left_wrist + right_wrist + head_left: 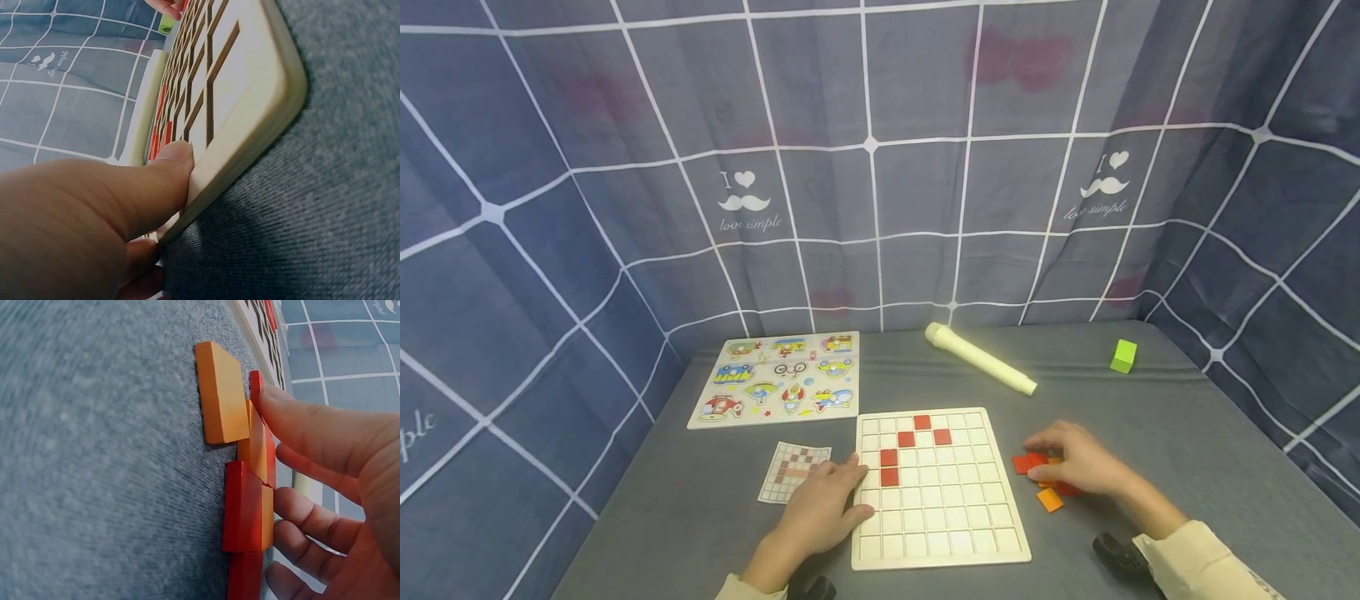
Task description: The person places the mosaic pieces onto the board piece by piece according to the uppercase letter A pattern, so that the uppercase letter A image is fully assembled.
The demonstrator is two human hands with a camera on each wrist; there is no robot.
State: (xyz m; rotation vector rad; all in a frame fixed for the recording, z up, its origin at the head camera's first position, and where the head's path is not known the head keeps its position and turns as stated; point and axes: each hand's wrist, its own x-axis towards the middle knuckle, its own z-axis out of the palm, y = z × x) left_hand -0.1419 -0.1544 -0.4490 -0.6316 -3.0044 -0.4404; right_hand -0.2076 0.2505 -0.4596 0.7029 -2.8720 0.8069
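Five red tiles [889,457] sit in the grid board [955,477] — most cells are bare. Left hand [823,507], grip spread, rests on its edge; right hand [1081,458], fingers parted, touches loose tiles [1049,500] alongside.

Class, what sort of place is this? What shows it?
Probably a curtained-off play table: a checked curtain hangs behind it, and a grid board and picture puzzle lie on top.

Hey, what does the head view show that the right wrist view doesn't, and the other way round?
Only the head view shows the left hand, pattern card and vehicle puzzle board. Only the right wrist view shows the palm side of the right hand. Both share that hand, the red tiles, orange tiles, gridded wooden board and patterned curtain.
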